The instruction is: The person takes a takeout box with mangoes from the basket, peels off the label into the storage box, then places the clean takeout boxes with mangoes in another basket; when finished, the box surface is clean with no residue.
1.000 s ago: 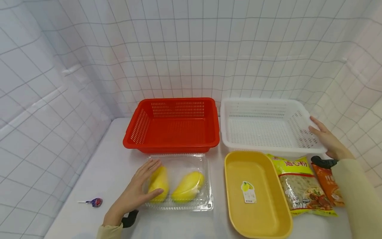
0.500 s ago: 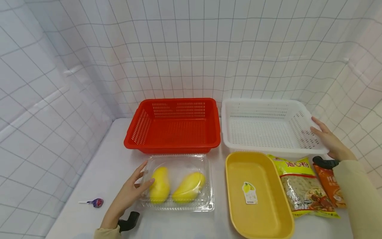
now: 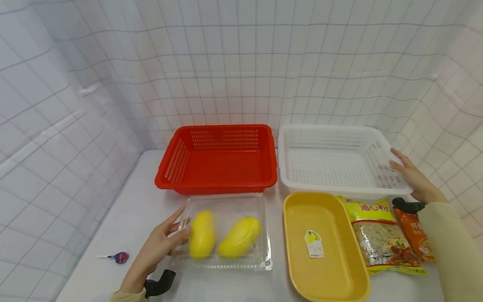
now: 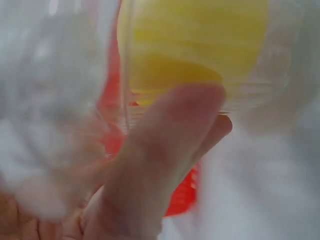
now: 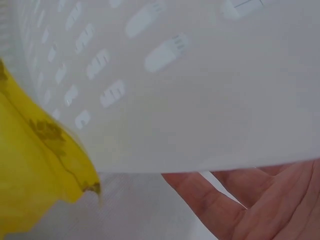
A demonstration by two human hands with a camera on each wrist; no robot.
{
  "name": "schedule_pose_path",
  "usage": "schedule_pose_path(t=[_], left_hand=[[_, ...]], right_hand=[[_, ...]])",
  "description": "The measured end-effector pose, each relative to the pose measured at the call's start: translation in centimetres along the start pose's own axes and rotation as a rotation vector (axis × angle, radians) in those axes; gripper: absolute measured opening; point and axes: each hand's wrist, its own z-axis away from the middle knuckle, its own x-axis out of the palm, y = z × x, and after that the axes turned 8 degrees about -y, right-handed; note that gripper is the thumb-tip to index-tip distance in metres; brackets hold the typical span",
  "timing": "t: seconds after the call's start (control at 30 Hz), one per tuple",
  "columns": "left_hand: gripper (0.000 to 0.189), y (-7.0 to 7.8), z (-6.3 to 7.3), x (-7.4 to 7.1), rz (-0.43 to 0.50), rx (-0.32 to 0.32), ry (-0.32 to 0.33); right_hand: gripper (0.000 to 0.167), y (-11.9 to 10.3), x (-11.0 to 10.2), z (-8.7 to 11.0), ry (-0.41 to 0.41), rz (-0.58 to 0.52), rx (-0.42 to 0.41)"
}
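Observation:
In the head view, my left hand [image 3: 151, 247] grips the left edge of a clear plastic clamshell box [image 3: 235, 205]. Two yellow mangoes [image 3: 202, 235] lie side by side inside it. The left wrist view has the thumb [image 4: 165, 135] against the clear wall below a mango [image 4: 200, 40]; some fingers appear blurred behind the plastic. Far right, my right hand [image 3: 419, 180] rests at the right rim of a white slotted basket [image 3: 339, 191], fingertips touching it. Its fingers [image 5: 210, 200] look nearly straight in the right wrist view, with the tips hidden by the basket wall [image 5: 225, 100].
A red basket [image 3: 215, 185] stands behind the box. Right of the box lies a yellow tray [image 3: 328, 277] with a mango-print label. Beside it are a yellow food packet [image 3: 388, 247] and an orange packet [image 3: 415, 235], partly under my sleeve. A lollipop [image 3: 120, 257] lies far left.
My left hand has drawn back from over the left mango to the box's left edge and now grips it. My right hand stays at the white basket.

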Motion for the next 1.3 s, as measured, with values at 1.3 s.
schedule_pose_path(t=[1.3], left_hand=[[0.062, 18.4, -25.6, 20.7, -0.392, 0.142, -0.142]], right_hand=[[0.061, 0.1, 0.3, -0.2, 0.011, -0.010, 0.001]])
